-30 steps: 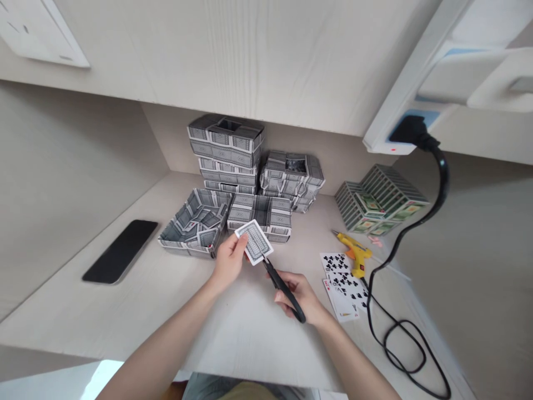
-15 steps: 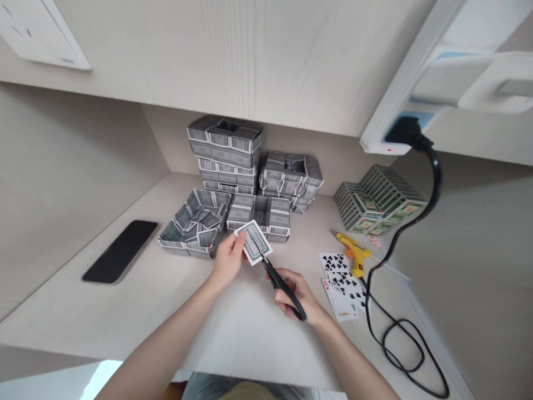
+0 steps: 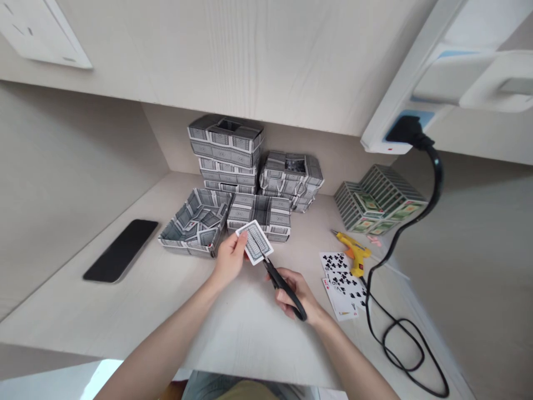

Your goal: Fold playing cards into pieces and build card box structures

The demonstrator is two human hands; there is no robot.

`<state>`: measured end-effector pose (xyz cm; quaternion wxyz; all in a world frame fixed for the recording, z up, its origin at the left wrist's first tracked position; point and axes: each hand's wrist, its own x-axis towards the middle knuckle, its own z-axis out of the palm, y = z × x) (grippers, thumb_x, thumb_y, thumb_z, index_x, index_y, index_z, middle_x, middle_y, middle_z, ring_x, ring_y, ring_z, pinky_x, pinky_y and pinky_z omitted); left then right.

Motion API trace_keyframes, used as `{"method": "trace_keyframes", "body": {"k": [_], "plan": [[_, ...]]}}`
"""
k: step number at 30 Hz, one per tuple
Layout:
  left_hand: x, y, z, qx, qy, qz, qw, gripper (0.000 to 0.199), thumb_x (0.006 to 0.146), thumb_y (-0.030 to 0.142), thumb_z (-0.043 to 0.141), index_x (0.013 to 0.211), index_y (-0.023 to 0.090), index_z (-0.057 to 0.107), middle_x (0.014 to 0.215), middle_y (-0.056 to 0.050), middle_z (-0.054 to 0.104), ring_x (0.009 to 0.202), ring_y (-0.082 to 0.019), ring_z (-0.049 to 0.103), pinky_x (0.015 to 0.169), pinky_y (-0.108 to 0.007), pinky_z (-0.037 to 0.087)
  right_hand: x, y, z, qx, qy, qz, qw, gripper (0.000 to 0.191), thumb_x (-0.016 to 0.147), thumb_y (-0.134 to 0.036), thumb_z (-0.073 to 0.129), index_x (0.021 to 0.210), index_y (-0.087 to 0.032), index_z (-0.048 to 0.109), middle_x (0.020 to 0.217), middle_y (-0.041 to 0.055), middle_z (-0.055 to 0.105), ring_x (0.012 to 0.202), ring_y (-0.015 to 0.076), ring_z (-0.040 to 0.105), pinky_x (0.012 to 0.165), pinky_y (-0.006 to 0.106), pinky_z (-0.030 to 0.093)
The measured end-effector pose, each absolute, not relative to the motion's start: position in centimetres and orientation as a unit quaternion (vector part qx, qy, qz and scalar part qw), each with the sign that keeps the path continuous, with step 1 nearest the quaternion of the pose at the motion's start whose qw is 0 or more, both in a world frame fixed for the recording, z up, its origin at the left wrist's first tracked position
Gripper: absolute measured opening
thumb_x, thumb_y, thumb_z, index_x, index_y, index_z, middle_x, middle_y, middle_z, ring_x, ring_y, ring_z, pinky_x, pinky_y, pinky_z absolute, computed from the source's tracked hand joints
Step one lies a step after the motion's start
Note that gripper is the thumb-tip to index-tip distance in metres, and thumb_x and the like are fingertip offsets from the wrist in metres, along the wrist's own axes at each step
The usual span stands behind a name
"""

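A playing card [image 3: 259, 238], its patterned back facing up, is pinched by its left edge in my left hand [image 3: 230, 256]. My right hand [image 3: 296, 293] is wrapped round black-handled scissors [image 3: 287, 288]. The scissors' blades lie at the card's lower right edge, in line with a dark slit running into its middle. Behind the card stands a box made of playing cards [image 3: 260, 214] with a gap in its top. To its left is an open tray made of cards [image 3: 187, 250], with loose cards or card pieces inside.
Stacked card boxes [image 3: 227, 144] rise at the back, with more boxes [image 3: 291, 175] beside them. On the right are green card packs [image 3: 378, 200], a yellow glue gun [image 3: 353, 250], face-up cards [image 3: 339, 283] and a black cord [image 3: 387, 244]. A phone [image 3: 121, 251] lies left. An overhead panel [image 3: 250, 55] hangs low.
Almost nothing differs. The card and my left hand have shifted very slightly to the right; the scissors stay at the card's edge.
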<state>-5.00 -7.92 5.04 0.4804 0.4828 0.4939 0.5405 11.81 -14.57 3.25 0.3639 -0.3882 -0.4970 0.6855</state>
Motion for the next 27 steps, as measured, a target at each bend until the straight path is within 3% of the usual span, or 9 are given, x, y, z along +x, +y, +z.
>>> {"method": "trace_keyframes", "body": {"k": [27], "plan": [[-4.91, -8.15, 5.45, 0.474, 0.492, 0.528, 0.505, 0.028, 0.073, 0.04, 0.052, 0.065, 0.013, 0.057, 0.046, 0.004, 0.052, 0.038, -0.009, 0.046, 0.037, -0.019, 0.038, 11.56, -14.39, 3.29, -0.403, -0.481, 0.686, 0.368, 0.057, 0.059, -0.051, 0.067, 0.097, -0.011, 0.055, 0.04, -0.0091, 0.04, 0.026, 0.004, 0.032, 0.027, 0.017, 0.024]]}}
